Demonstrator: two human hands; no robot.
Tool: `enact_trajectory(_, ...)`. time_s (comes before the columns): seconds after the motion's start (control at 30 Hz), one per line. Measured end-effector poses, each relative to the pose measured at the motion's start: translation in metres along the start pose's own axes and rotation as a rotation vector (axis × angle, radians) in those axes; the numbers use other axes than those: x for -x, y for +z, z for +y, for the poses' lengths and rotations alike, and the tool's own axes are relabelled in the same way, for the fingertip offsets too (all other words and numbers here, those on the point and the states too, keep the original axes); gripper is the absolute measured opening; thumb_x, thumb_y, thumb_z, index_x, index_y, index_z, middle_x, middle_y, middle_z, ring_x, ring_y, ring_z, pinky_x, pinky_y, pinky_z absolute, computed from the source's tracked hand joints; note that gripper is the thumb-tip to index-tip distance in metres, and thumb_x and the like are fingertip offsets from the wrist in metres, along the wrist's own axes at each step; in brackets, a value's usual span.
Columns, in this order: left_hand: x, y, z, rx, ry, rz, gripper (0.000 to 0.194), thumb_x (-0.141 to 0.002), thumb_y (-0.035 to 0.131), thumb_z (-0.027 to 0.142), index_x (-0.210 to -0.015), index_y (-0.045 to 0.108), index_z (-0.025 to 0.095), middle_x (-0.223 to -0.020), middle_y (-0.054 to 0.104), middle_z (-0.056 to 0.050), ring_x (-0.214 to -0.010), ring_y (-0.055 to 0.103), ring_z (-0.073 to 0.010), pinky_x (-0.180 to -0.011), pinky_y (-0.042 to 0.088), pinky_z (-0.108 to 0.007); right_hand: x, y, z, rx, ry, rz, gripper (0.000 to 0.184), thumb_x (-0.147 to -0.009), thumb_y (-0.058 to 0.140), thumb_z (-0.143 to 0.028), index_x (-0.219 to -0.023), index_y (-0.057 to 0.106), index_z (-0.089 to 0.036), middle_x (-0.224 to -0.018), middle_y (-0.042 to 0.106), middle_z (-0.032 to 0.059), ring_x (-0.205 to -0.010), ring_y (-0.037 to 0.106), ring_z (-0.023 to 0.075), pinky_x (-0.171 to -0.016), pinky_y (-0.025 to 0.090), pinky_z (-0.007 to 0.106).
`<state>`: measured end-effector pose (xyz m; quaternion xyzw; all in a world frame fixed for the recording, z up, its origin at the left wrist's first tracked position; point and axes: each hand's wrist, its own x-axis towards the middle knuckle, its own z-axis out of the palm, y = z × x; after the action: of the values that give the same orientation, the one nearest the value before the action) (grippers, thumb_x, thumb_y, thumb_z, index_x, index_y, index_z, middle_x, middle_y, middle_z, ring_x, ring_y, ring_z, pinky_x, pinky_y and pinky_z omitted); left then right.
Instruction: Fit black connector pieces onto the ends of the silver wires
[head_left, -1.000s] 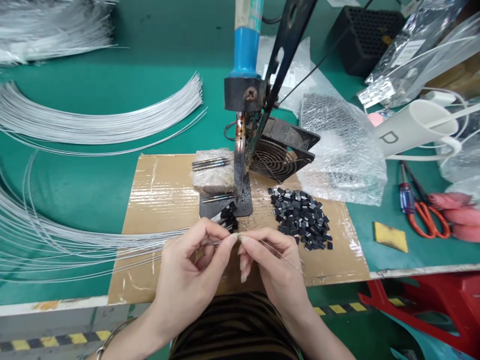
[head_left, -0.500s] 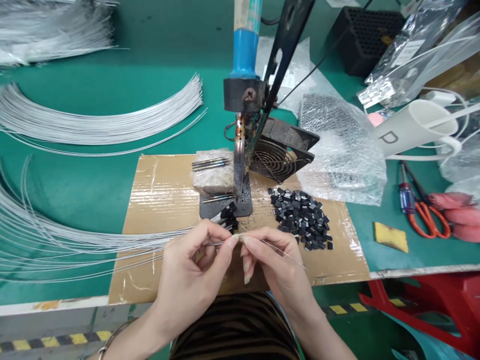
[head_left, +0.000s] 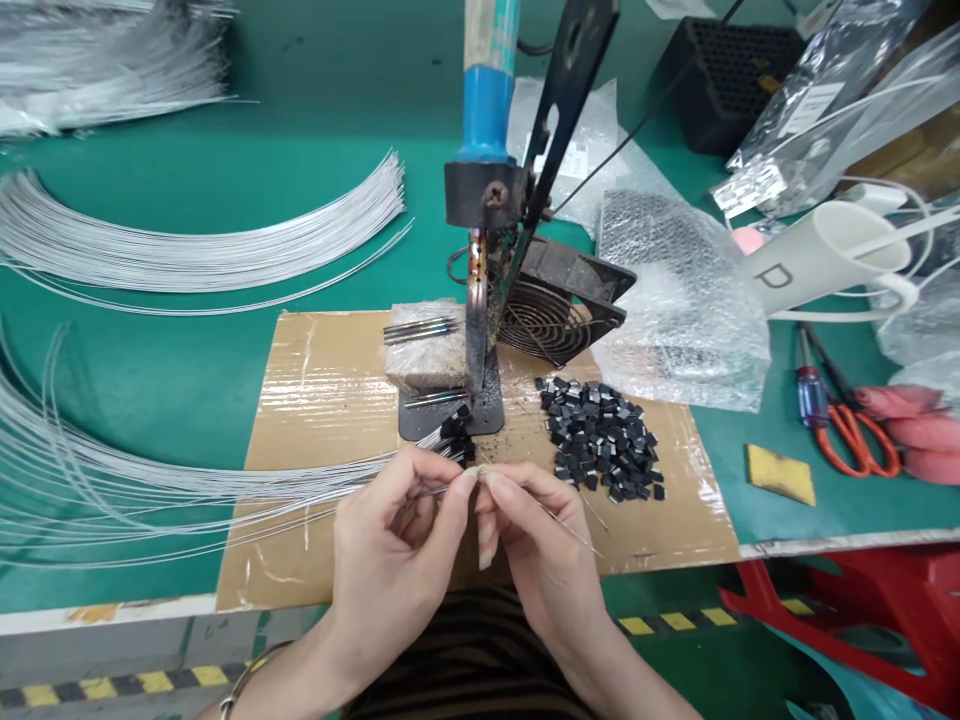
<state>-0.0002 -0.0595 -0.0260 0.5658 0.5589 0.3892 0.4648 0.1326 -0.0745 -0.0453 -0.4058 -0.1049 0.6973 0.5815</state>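
My left hand (head_left: 401, 550) is closed in a pinch on a thin grey wire, just in front of a wire bundle (head_left: 300, 480) with black connectors (head_left: 455, 430) on its ends. The fingertips of my right hand (head_left: 540, 530) meet the left ones, pinching a thin wire (head_left: 566, 530) that sticks out past the palm. What lies between the touching fingertips is too small and covered to make out. Right behind my hands, a blue-handled soldering iron (head_left: 487, 115) is clamped upright, tip down, over a dark metal base (head_left: 491, 405).
Loose black connectors (head_left: 600, 440) lie heaped on the cardboard (head_left: 315, 400), right of the iron. A small fan (head_left: 559, 310) leans behind. Another wire bundle (head_left: 225, 260) lies back left. Bubble wrap (head_left: 682, 300), a white mug (head_left: 817, 260), a yellow sponge (head_left: 780, 474) and orange-handled scissors (head_left: 855, 440) are at right.
Both hands keep their fingertip pinch at nearly the same place. My right hand and the thin wire sticking out of it have shifted and turned slightly.
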Motion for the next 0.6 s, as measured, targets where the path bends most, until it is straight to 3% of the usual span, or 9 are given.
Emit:
enact_trajectory(0.27,0.001,-0.002,-0.005,-0.024,-0.017,-0.015,0.012,-0.101,0.068,0.027,-0.091,0.067,0.02,-0.073,0.074,-0.002,-0.061,0.067,-0.0122,-0.057,0.054,-0.02,-0.001,-0.006,-0.005,0.082,-0.014,-0.04,0.013,-0.086,0.087,-0.032,-0.085,0.086,-0.02,-0.068,0.075,0.001,-0.05,0.065,0.0092,-0.049,0.058,0.019)
enact_trajectory(0.6,0.002,-0.01,-0.004,-0.116,0.034,-0.047,0.012,-0.099,0.068,0.028,-0.089,0.068,0.021,-0.065,0.064,0.001,-0.053,0.056,-0.0108,-0.048,0.044,-0.019,-0.005,-0.015,-0.018,0.211,0.03,-0.128,0.016,-0.09,0.084,-0.032,-0.083,0.081,-0.018,-0.069,0.072,-0.0013,-0.048,0.067,0.0104,-0.049,0.058,0.02)
